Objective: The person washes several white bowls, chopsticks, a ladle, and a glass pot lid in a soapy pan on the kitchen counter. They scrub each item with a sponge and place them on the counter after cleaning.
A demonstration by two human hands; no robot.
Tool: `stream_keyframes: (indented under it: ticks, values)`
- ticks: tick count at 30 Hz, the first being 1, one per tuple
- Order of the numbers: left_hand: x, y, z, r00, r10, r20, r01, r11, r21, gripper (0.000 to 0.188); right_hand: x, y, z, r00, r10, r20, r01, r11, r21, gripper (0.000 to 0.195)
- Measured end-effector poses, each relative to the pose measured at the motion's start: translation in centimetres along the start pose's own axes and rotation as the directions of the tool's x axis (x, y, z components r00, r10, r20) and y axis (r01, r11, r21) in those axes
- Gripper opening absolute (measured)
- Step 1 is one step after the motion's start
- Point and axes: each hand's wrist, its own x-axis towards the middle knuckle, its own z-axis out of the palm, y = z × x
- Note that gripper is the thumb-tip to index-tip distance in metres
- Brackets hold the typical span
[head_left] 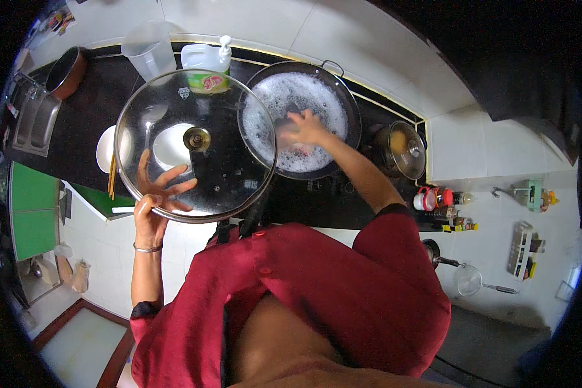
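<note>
My left hand (pixel 157 194) grips the near-left rim of a large round glass lid (pixel 228 186), its fingers spread beneath the glass. The lid has a metal rim and a round knob at its middle, and is tilted up towards me. My right hand (pixel 306 128) is over and partly in white suds (pixel 327 97) that fill a wide dark wok (pixel 353 123); the fingers are blurred. A dark patch shows by the fingertips and a small reddish one below the hand; what they are is unclear. The lid overlaps the wok's left edge from my view.
Seen through the lid is a white bowl (pixel 172 145); another bowl (pixel 105 148) and wooden chopsticks (pixel 112 182) lie left. Behind stand a pump jug (pixel 203 54) and a plastic pitcher (pixel 148 56). A lidded pot (pixel 407 150) and several condiment containers (pixel 439 199) stand right.
</note>
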Motion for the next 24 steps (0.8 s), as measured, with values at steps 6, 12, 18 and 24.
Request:
stream_keyframes:
  ticks: [6, 12, 18, 24]
  values:
    - [0.2, -0.2, 3.6, 0.998, -0.045, 0.039, 0.043, 0.998, 0.037, 0.082, 1.1, 4.7, 7.0, 0.828, 0.173, 0.533, -0.522, 0.583, 0.622, 0.026]
    - [0.4, -2.6, 5.9, 0.992, -0.124, 0.004, 0.123, 0.992, 0.032, 0.081, 0.5, 2.2, -4.9, 0.866, 0.117, 0.486, -0.439, -0.286, 0.851, 0.023]
    - [1.2, -6.0, 8.1, 0.978, -0.201, 0.061, 0.203, 0.979, -0.031, 0.078, 0.4, -2.1, -7.0, 0.989, 0.097, 0.114, -0.147, 0.476, 0.867, 0.047]
    - [2.0, -7.9, 10.3, 0.95, -0.265, 0.167, 0.278, 0.959, -0.057, 0.08, 0.6, -3.7, -3.9, 0.92, -0.219, -0.325, 0.377, 0.72, 0.583, 0.036]
